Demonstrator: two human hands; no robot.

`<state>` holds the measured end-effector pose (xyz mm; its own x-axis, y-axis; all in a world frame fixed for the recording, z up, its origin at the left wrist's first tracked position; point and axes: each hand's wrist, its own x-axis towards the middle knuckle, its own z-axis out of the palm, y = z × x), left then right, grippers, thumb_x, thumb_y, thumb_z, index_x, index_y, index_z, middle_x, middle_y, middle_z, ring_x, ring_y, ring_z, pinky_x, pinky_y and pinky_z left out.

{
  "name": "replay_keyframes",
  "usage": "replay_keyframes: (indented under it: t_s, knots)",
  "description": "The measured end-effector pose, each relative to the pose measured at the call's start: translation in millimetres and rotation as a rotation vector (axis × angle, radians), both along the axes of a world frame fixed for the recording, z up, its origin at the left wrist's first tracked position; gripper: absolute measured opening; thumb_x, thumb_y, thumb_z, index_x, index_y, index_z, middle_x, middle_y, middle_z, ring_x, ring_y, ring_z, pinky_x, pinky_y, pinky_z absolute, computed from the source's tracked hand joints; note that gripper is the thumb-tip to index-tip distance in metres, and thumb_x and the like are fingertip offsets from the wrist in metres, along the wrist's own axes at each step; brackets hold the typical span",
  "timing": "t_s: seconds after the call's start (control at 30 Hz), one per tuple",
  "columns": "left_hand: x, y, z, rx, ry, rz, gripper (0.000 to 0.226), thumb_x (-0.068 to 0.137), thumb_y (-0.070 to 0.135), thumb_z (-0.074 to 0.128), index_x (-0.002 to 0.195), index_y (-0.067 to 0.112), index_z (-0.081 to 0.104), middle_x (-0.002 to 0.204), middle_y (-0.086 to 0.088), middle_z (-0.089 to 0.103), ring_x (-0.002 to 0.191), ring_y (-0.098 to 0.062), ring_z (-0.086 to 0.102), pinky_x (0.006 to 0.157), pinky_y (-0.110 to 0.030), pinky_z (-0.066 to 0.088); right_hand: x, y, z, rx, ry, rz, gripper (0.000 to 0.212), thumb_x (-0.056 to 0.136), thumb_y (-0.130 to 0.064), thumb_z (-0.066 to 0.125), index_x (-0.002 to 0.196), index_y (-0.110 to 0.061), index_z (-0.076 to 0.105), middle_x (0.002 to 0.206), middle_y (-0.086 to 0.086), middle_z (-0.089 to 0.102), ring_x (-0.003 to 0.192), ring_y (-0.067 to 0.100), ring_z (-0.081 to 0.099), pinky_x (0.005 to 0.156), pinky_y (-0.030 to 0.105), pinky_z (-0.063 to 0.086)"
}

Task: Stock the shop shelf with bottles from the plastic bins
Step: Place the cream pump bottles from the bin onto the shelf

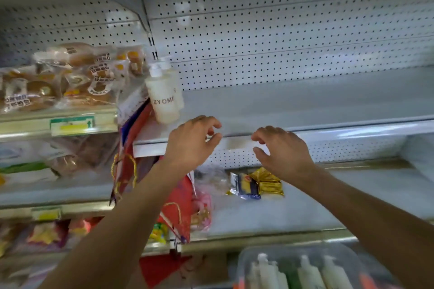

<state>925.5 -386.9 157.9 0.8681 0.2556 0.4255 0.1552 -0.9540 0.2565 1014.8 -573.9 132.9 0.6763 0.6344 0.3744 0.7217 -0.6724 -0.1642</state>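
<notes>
Forearms: both reach up from the bottom edge toward the upper shelf lip, bare and nearest to view.
Packaged buns (77,73): stacked at nine o'clock on the neighbouring shelf, apart from the work.
Placed bottles (164,98): two pale capped bottles, one behind the other, stand at the far left end of the upper shelf (305,98), tilted slightly, long axis near vertical; the front one reads ZYOME.
Left hand (191,142): fingers loosely curled, holding nothing, at the shelf lip just below and to the right of those bottles, at about five o'clock from them.
Right hand (283,150): likewise loosely curled and empty, beside the left, in front of the shelf lip.
Foil packets (258,185): lying on the shelf below, under the right hand.
Plastic bin (303,267): at five o'clock, bottom edge, with several white bottles lying in it, necks pointing up-frame.
Key relation: my guess is the next bottle comes from the bin, which lies straight below the right hand, so that hand is the nearer one; open shelf runs off toward three o'clock.
</notes>
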Motion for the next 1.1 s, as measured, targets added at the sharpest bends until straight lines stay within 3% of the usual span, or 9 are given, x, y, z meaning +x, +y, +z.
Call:
replay_keyframes:
  t_s: [0.27, 0.47, 0.53, 0.6, 0.73, 0.83, 0.9, 1.0, 1.1]
  knots:
    - [-25.0, -81.2, -112.0, -0.203, 0.291, -0.007, 0.024, 0.090, 0.038, 0.059, 0.111, 0.027, 0.063, 0.097, 0.012, 0.065, 0.086, -0.011, 0.062, 0.079, -0.030, 0.050, -14.8, -85.4, -74.6, -0.110, 0.210, -0.034, 0.025, 0.094, -0.031, 0.051, 0.118, -0.026, 0.055, 0.119, -0.005, 0.060, 0.108, 0.019, 0.058, 0.087, 0.033, 0.047]
    - [-38.6, -122.3, -204.3, -0.620, 0.500, 0.052, 0.017, 0.090, 0.029, 0.061, 0.105, 0.022, 0.068, 0.100, 0.002, 0.071, 0.086, -0.016, 0.066, 0.079, -0.028, 0.051, -31.2, -116.4, -164.2, -0.217, 0.489, -0.046, 0.029, 0.094, -0.033, 0.050, 0.123, -0.029, 0.051, 0.124, -0.009, 0.056, 0.114, 0.015, 0.055, 0.091, 0.031, 0.044]
    - [-40.0, -131.6, -233.7, -0.808, 0.546, 0.084, 0.011, 0.090, 0.019, 0.059, 0.095, 0.019, 0.068, 0.092, -0.004, 0.070, 0.070, -0.015, 0.064, 0.068, -0.026, 0.052, -35.0, -122.1, -195.3, -0.249, 0.559, -0.059, 0.026, 0.094, -0.032, 0.049, 0.119, -0.027, 0.050, 0.122, -0.007, 0.056, 0.113, 0.016, 0.056, 0.085, 0.029, 0.043]
    - [-39.9, -137.3, -268.6, -0.925, 0.594, 0.119, 0.012, 0.091, 0.014, 0.055, 0.096, 0.012, 0.066, 0.090, -0.007, 0.067, 0.068, -0.018, 0.062, 0.069, -0.030, 0.055, -38.4, -125.6, -225.3, -0.284, 0.620, -0.062, 0.022, 0.094, -0.033, 0.048, 0.115, -0.025, 0.050, 0.117, -0.006, 0.057, 0.110, 0.017, 0.057, 0.077, 0.028, 0.042]
    - [-39.8, -146.7, -331.4, -1.130, 0.687, 0.317, 0.024, 0.092, 0.021, 0.057, 0.112, 0.010, 0.063, 0.106, -0.012, 0.068, 0.093, -0.032, 0.067, 0.080, -0.039, 0.054, -46.1, -126.4, -280.2, -0.285, 0.768, -0.094, 0.029, 0.096, -0.033, 0.053, 0.124, -0.024, 0.050, 0.124, -0.009, 0.059, 0.112, 0.013, 0.058, 0.083, 0.028, 0.048]
    - [-36.7, -152.5, -361.3, -1.251, 0.758, 0.449, 0.023, 0.097, 0.030, 0.048, 0.089, 0.014, 0.063, 0.075, -0.008, 0.057, 0.068, -0.023, 0.055, 0.068, -0.030, 0.044, -53.2, -121.9, -320.2, -0.307, 0.902, -0.124, 0.036, 0.095, -0.033, 0.054, 0.128, -0.020, 0.049, 0.129, -0.005, 0.058, 0.116, 0.015, 0.057, 0.090, 0.033, 0.049]
    - [-33.0, -153.9, -380.8, -1.288, 0.770, 0.510, 0.034, 0.098, 0.039, 0.043, 0.079, 0.017, 0.060, 0.068, -0.003, 0.051, 0.068, -0.021, 0.050, 0.072, -0.031, 0.042, -58.6, -116.6, -342.2, -0.305, 0.975, -0.153, 0.041, 0.094, -0.032, 0.056, 0.130, -0.017, 0.048, 0.130, 0.001, 0.058, 0.115, 0.018, 0.057, 0.092, 0.034, 0.048]
    - [-27.6, -152.4, -409.2, -1.324, 0.777, 0.570, 0.047, 0.095, 0.051, 0.042, 0.084, 0.011, 0.064, 0.069, -0.004, 0.052, 0.074, -0.022, 0.052, 0.081, -0.038, 0.050, -65.8, -107.2, -367.0, -0.285, 1.072, -0.206, 0.045, 0.095, -0.035, 0.055, 0.132, -0.013, 0.045, 0.128, 0.004, 0.056, 0.114, 0.020, 0.056, 0.088, 0.029, 0.046]
    - [-22.3, -149.4, -418.0, -1.420, 0.758, 0.645, 0.060, 0.090, 0.061, 0.041, 0.108, 0.009, 0.065, 0.083, -0.007, 0.062, 0.080, -0.026, 0.063, 0.082, -0.038, 0.053, -71.6, -96.9, -384.7, -0.233, 1.147, -0.234, 0.046, 0.094, -0.040, 0.057, 0.128, -0.010, 0.048, 0.119, 0.004, 0.058, 0.100, 0.016, 0.056, 0.076, 0.023, 0.043]
